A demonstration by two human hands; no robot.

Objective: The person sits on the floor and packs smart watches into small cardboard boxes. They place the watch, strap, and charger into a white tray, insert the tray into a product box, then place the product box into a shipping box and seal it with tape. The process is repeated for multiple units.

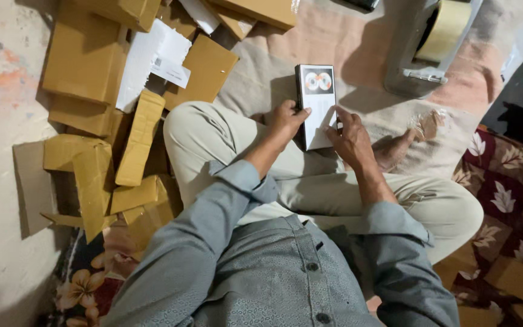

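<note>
I sit cross-legged on a mat and hold a small flat white box (318, 100) with a dark edge and two round pictures near its top. My left hand (287, 118) grips its left side, thumb on the front. My right hand (349, 138) holds its lower right edge with the fingers on the face. The box rests upright over my lap, between my knees.
Several brown cardboard boxes (86, 57) and flattened cartons (92, 175) lie piled to my left. A white paper sheet (152, 60) lies among them. A grey tape dispenser (425, 42) with a tan roll stands at the back right. A floral maroon cloth (503, 181) lies right.
</note>
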